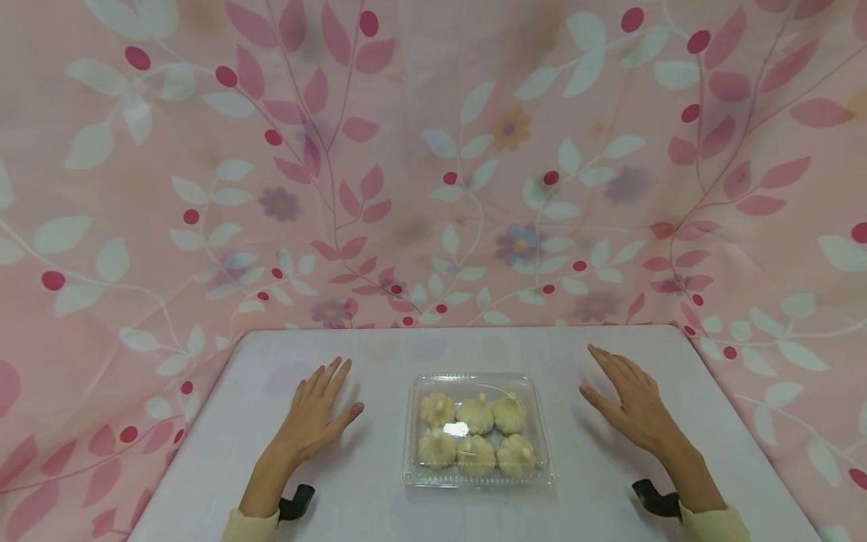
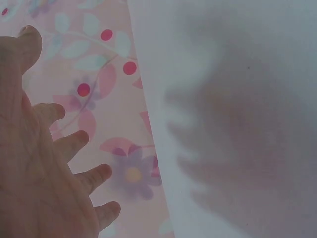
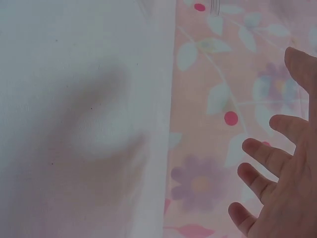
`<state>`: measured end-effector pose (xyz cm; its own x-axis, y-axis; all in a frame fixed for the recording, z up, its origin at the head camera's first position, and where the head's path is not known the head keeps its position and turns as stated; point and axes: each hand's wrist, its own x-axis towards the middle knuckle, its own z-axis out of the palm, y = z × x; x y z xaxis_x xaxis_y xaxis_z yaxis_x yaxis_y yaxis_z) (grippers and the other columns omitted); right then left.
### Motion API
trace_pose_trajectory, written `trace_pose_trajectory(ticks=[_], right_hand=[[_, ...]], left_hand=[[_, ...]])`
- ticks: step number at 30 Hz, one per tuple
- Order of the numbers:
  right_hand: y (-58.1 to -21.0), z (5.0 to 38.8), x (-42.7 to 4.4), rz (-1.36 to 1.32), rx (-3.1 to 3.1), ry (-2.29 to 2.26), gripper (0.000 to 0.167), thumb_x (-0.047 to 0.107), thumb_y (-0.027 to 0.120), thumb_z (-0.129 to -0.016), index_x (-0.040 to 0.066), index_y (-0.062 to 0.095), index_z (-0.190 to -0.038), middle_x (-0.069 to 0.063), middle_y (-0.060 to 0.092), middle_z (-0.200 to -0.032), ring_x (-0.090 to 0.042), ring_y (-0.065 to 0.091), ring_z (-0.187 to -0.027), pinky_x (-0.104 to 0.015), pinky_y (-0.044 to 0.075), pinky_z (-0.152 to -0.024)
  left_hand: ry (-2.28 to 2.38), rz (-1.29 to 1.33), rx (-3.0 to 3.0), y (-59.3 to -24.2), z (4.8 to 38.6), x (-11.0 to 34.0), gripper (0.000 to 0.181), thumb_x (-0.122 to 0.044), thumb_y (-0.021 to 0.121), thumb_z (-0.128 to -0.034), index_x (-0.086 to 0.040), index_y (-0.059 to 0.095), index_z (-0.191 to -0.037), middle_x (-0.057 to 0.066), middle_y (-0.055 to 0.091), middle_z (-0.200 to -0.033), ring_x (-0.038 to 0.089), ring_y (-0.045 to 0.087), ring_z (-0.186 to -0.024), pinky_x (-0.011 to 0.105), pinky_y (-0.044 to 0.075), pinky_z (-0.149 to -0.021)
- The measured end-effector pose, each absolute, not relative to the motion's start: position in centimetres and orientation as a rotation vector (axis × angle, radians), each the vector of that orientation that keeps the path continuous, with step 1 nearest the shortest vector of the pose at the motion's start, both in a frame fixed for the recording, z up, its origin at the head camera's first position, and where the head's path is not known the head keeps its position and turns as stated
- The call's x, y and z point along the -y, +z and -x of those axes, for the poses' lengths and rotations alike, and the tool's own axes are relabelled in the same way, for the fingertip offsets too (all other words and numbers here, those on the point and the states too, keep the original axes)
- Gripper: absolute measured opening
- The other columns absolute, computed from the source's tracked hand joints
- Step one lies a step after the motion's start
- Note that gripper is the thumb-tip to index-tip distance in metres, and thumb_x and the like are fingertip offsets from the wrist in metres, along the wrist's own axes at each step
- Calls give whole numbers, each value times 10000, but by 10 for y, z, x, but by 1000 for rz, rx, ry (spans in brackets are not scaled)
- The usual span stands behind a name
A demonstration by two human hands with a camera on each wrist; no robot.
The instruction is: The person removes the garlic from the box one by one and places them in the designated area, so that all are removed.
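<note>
A clear plastic clamshell box [image 1: 474, 480] with its lid closed lies on the white table, between the two hands in the head view. Inside it sit several pale, ridged, round pieces [image 1: 476, 456] in two rows; they look like garlic bulbs or pleated buns. My left hand [image 1: 314, 414] is held over the table left of the box, fingers straight and thumb out, holding nothing. To the right of the box, my right hand [image 1: 633, 406] has its fingers extended too and is apart from the box. Both wrist views show spread fingers with nothing in them.
The white table [image 1: 379, 519] has rounded far corners. A pink curtain [image 1: 420, 150] with leaves and flowers hangs behind it and at both sides. Black wrist mounts [image 1: 296, 503] sit on the wrists, near the pale yellow sleeves [image 1: 714, 523].
</note>
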<state>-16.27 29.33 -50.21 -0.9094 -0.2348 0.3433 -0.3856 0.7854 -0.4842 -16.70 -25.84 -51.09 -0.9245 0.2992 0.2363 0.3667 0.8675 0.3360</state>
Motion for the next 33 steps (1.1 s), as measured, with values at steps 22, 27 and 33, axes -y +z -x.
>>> trace_pose_trajectory(ticks=[22,27,33], right_hand=[[-496,148,-279,-474,2777,847,798,459,732,-868,329,321,-1540,-99,462,-1476,-374,411,-1310,-713,324,-950],[-494,142,-274,-465,2797,844,805,459,736,-865,323,320,-1541,-76,539,-1389,-303,507,-1208,-692,406,-884],[-495,136,-268,-453,2813,881,753,439,751,-859,270,400,-1504,-41,580,-1329,-250,562,-1120,-643,462,-845]], left_hand=[[-799,613,2844,-511,148,242,769,-498,630,-922,-210,305,-1556,79,370,-1541,347,384,-1352,657,331,-1005],[-842,613,2880,-510,143,238,753,-520,620,-921,-304,281,-1558,27,371,-1534,321,397,-1342,648,355,-992],[-902,624,2912,-509,138,233,755,-500,642,-917,-387,246,-1550,-13,378,-1524,298,399,-1351,629,369,-995]])
